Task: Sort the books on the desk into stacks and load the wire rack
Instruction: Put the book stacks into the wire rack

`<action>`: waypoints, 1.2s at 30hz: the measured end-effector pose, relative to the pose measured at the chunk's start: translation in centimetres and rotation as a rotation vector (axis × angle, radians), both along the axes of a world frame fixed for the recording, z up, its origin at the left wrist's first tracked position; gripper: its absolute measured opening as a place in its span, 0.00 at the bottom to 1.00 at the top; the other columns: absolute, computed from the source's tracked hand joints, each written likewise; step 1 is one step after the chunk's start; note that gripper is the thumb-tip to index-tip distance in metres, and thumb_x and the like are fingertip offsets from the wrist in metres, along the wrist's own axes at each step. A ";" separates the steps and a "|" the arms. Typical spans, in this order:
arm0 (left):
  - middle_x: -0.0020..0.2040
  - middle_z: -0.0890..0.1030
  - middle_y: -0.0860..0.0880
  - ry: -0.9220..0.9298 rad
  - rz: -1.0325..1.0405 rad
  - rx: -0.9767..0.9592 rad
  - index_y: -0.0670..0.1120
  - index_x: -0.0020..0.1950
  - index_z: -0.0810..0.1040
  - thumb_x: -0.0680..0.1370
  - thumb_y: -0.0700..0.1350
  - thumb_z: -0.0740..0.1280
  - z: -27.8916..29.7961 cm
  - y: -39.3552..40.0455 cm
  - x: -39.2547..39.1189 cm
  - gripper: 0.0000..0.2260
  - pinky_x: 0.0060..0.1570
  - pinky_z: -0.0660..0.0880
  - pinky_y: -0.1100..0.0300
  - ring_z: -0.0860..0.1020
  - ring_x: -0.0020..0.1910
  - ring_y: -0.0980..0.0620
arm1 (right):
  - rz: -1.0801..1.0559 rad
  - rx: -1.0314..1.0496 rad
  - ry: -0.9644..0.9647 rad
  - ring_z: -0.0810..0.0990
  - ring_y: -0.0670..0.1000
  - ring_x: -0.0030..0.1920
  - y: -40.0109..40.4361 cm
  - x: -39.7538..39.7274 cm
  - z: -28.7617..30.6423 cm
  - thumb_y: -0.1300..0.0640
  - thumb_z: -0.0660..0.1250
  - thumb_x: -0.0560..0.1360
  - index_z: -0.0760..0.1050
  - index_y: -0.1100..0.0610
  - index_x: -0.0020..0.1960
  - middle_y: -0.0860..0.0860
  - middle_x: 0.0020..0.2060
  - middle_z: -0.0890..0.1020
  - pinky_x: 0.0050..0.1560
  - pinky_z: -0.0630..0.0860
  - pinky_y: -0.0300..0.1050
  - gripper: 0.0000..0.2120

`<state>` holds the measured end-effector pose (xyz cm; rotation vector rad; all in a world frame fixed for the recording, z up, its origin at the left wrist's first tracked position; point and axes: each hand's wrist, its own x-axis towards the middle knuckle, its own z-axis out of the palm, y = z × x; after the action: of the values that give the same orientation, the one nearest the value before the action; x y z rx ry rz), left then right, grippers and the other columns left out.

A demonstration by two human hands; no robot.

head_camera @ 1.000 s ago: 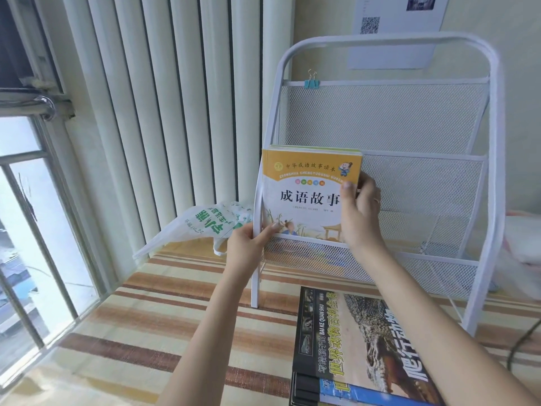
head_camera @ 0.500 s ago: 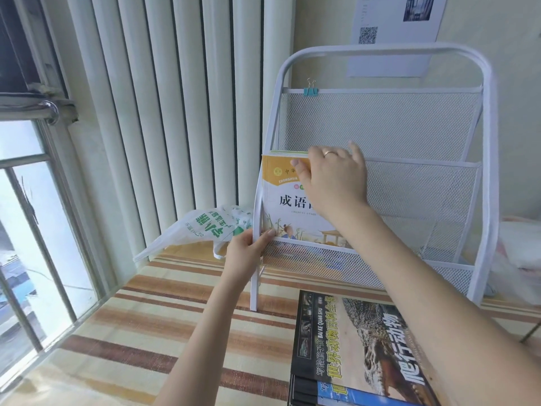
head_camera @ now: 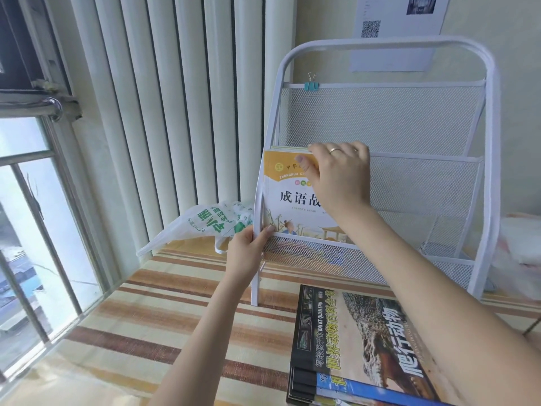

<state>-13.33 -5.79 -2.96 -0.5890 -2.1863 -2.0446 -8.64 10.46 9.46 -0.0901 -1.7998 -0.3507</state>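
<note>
- A white wire rack (head_camera: 380, 118) stands upright on the striped desk (head_camera: 175, 312), filling the view from 12 to 3 o'clock, with three mesh pockets stepped one in front of another.
- The front pocket holds an orange-and-white storybook (head_camera: 288, 197), standing upright against the rack's left post, cover facing out; further books seem to sit behind it, though only thin top edges show.
- The upper mesh pocket carries a small teal binder clip (head_camera: 311, 83) on its top rail, at about 12 o'clock.
- The right hand (head_camera: 341, 174) is curled over the storybook's top edge, thumb on the cover and fingers behind, pinching it; a ring shows on one finger.
- The left hand (head_camera: 248, 253) grips the rack's left post at the front pocket's rail, thumb tip touching the storybook's lower left corner.
- A stack of large animal books (head_camera: 360, 347) lies flat on the desk at 5 o'clock, just in front of the rack, partly under the right forearm.
- A white plastic bag with green print (head_camera: 202, 227) lies at 10 o'clock from the left hand, beside the vertical blinds (head_camera: 164, 98).
</note>
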 end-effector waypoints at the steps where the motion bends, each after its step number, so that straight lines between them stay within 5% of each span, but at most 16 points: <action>1: 0.29 0.65 0.49 -0.002 0.004 0.006 0.35 0.40 0.76 0.77 0.52 0.68 0.0 0.1 0.0 0.18 0.36 0.61 0.56 0.65 0.33 0.50 | 0.004 0.045 0.012 0.79 0.55 0.35 0.4 -0.1 0.1 0.42 0.55 0.79 0.79 0.55 0.41 0.49 0.33 0.82 0.46 0.62 0.48 0.22; 8: 0.28 0.63 0.50 0.015 0.015 -0.001 0.44 0.34 0.65 0.77 0.50 0.67 -0.1 0.1 0.0 0.18 0.32 0.57 0.58 0.63 0.32 0.50 | 0.018 0.134 0.117 0.77 0.53 0.32 1.2 -0.6 0.3 0.51 0.54 0.81 0.78 0.55 0.39 0.48 0.29 0.80 0.42 0.66 0.47 0.18; 14: 0.31 0.65 0.47 -0.010 -0.005 0.024 0.36 0.40 0.75 0.77 0.52 0.67 -0.4 0.1 -0.2 0.19 0.36 0.59 0.56 0.64 0.34 0.50 | 0.067 0.102 0.114 0.77 0.55 0.31 0.9 -0.3 0.2 0.52 0.57 0.79 0.79 0.56 0.40 0.49 0.29 0.80 0.34 0.70 0.43 0.16; 21: 0.33 0.67 0.44 -0.041 -0.023 0.048 0.32 0.45 0.77 0.78 0.51 0.67 -0.1 -0.1 0.3 0.19 0.35 0.60 0.56 0.65 0.35 0.50 | 0.042 0.048 0.030 0.78 0.56 0.34 0.5 0.1 0.1 0.54 0.53 0.80 0.78 0.57 0.42 0.50 0.32 0.81 0.47 0.64 0.48 0.18; 30: 0.33 0.68 0.45 -0.075 -0.012 0.027 0.42 0.42 0.74 0.78 0.52 0.66 0.5 -0.1 1.2 0.13 0.36 0.61 0.57 0.66 0.34 0.50 | 0.021 -0.012 -0.120 0.78 0.55 0.39 0.4 0.8 0.0 0.52 0.52 0.81 0.78 0.56 0.47 0.50 0.37 0.82 0.49 0.65 0.49 0.17; 33: 0.30 0.66 0.51 -0.116 -0.010 0.016 0.44 0.38 0.69 0.80 0.50 0.64 1.0 0.1 1.8 0.14 0.31 0.61 0.61 0.65 0.29 0.53 | 0.015 -0.035 -0.197 0.78 0.56 0.44 0.0 1.3 0.4 0.51 0.49 0.81 0.77 0.57 0.50 0.51 0.43 0.83 0.52 0.66 0.52 0.19; 36: 0.34 0.68 0.50 -0.060 0.097 -0.093 0.43 0.43 0.68 0.81 0.49 0.61 1.1 0.7 2.9 0.12 0.31 0.64 0.63 0.67 0.32 0.53 | -0.068 -0.028 -0.279 0.75 0.56 0.61 -0.5 2.3 -0.1 0.52 0.47 0.80 0.72 0.57 0.63 0.53 0.60 0.79 0.65 0.53 0.59 0.21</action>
<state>-10.46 -5.13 -1.84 -0.4262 -2.3055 -1.9471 -6.34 9.94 9.32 -0.1280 -2.0815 -0.4018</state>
